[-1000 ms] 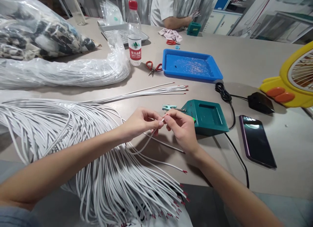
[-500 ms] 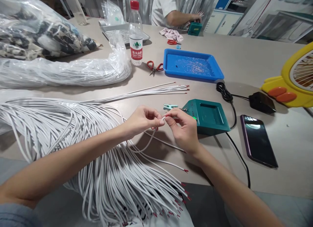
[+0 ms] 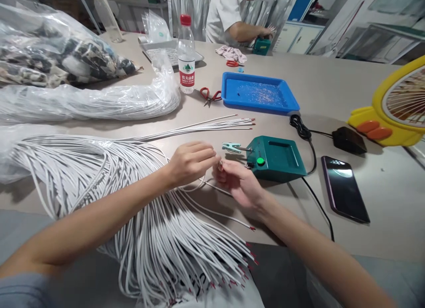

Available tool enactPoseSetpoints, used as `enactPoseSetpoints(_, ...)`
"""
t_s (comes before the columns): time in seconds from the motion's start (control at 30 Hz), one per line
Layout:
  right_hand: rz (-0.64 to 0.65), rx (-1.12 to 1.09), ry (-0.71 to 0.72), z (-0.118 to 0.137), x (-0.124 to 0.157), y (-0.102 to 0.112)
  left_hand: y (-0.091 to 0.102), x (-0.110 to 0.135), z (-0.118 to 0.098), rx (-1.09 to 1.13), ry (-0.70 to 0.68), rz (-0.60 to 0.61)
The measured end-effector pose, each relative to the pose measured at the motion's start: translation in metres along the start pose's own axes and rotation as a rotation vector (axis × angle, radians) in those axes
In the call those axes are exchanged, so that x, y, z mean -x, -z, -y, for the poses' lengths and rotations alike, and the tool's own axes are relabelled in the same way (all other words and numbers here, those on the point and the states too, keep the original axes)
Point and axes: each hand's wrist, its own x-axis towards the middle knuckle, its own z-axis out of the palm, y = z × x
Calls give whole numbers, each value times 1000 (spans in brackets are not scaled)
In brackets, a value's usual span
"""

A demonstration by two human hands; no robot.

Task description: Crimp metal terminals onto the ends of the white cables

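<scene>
My left hand (image 3: pixel 192 163) and my right hand (image 3: pixel 241 182) meet above the table, both with fingers closed at the end of one thin white cable (image 3: pixel 196 188). Their fingers mostly cover that end; the cable loops down below them. A big bundle of white cables (image 3: pixel 159 228) with red-tipped ends fans out under my left forearm. Just right of my hands stands a green box (image 3: pixel 282 159) with a green button (image 3: pixel 260 161) and a pale green clip (image 3: pixel 231 147) on its side. Several cables (image 3: pixel 199 127) lie apart behind my left hand.
Behind are a blue tray (image 3: pixel 229 102) with scraps, red-handled scissors (image 3: pixel 209 97) and a water bottle (image 3: pixel 186 60). A phone (image 3: pixel 345 188), black adapter (image 3: pixel 348 140) and yellow fan (image 3: pixel 378 106) lie right. Plastic-wrapped cables (image 3: pixel 99 102) lie left. Another person (image 3: pixel 229 20) works at the far side.
My left hand has turned over, its back now facing up. My right hand has shifted slightly left and down, turning its palm side more into view. The view has tilted slightly.
</scene>
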Motion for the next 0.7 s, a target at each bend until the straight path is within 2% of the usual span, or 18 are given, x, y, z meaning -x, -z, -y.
enactPoseSetpoints(0.07, 62, -224, -104, -1, 0, -4, 0, 0, 2, -56, -42, -39)
enactPoseSetpoints(0.13, 36, -213, -88, 0, 0, -5, -1, -2, -1, -13, 7, -90)
enactPoseSetpoints(0.2, -98, -2, 44, 1, 0, -2, -3, -4, -6, 195, 176, -71)
enactPoseSetpoints(0.3, -362, 567, 455, 2, 0, 6, -2, -8, -12, 641, 483, 63)
enactPoseSetpoints(0.33, -400, 771, 594, 2, 0, 9, -1, -9, -13, 747, 555, 89)
enactPoseSetpoints(0.4, -389, 1104, 786, 2, 0, 16, 0, -10, -12, 864, 650, 103)
enactPoseSetpoints(0.53, -336, 1438, 889, 3, -2, 26, 1, -8, -8, 938, 712, 147)
enactPoseSetpoints(0.7, -301, 1580, 936, 4, -2, 30, -1, -7, -8, 1062, 779, 219)
